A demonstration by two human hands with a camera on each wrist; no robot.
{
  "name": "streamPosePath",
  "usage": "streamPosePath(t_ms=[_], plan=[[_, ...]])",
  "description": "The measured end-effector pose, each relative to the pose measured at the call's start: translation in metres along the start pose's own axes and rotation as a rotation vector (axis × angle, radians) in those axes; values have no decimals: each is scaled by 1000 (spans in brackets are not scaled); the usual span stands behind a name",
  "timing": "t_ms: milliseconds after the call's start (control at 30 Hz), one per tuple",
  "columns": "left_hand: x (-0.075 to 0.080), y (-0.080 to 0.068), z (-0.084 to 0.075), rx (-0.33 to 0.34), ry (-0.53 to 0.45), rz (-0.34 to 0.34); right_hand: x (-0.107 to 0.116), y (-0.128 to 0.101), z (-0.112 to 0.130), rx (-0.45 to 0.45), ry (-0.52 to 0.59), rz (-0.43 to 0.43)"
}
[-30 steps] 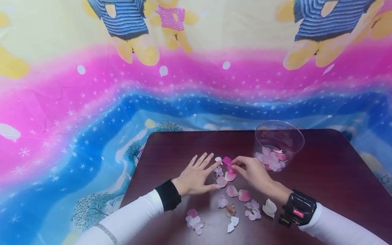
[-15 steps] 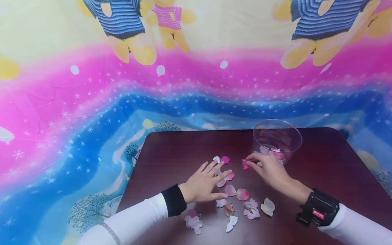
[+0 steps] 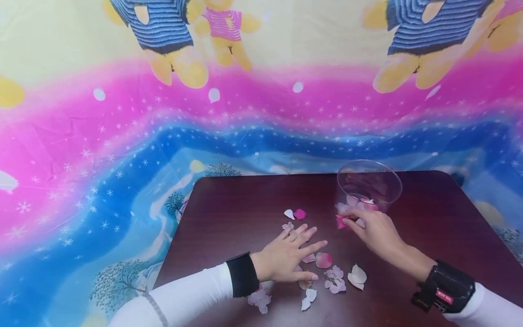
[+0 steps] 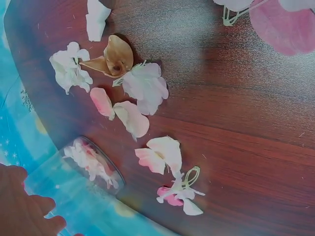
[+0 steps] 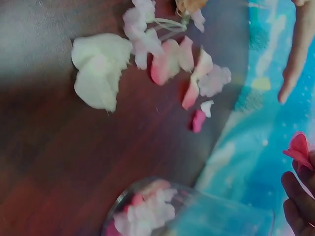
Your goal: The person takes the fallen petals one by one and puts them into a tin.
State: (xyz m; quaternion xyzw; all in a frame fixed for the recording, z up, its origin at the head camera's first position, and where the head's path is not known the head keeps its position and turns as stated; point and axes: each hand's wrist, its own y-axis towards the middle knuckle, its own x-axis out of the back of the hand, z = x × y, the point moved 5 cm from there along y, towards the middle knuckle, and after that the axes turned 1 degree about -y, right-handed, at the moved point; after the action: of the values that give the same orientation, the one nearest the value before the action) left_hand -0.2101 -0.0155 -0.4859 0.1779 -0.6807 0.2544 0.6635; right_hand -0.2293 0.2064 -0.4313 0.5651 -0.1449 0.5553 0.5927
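Note:
In the head view my right hand [image 3: 377,229] pinches a bright pink petal [image 3: 340,221] between thumb and fingers, in front of the clear plastic tub [image 3: 367,176]. The right wrist view shows the pink petal [image 5: 298,147] at my fingertips. Inside the tub lie several pink and pale petals [image 5: 150,214]. My left hand [image 3: 286,258], palm down with fingers spread, hovers over scattered petals and hides some of them. Beyond its fingertips are a white petal [image 3: 289,214], a magenta petal [image 3: 300,214] and a small pale blossom [image 3: 288,225].
On the dark red-brown table [image 3: 241,195] lie cream petals [image 3: 357,277], a pale pink blossom cluster [image 3: 336,279], white petals [image 3: 309,299] and another cluster [image 3: 259,300]. A brown dried petal [image 4: 119,55] shows in the left wrist view. A printed cloth [image 3: 261,104] hangs behind the table.
My right hand lifted the bright pink petal from the group by my left hand and carried it right, to the tub. My left hand slid right and toward me, its fingers staying spread.

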Motion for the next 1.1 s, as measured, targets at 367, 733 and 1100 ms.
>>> streamPosePath(t_ms=[367,733,1100], plan=[[-3,-4,3,11,-5,28,47,28,-36,18,-156,-223],[-7,-8,5,21,-34,46,18,26,-77,-126,-295,238],[-7,-10,8,24,-14,26,11,22,-67,-157,-251,315]])
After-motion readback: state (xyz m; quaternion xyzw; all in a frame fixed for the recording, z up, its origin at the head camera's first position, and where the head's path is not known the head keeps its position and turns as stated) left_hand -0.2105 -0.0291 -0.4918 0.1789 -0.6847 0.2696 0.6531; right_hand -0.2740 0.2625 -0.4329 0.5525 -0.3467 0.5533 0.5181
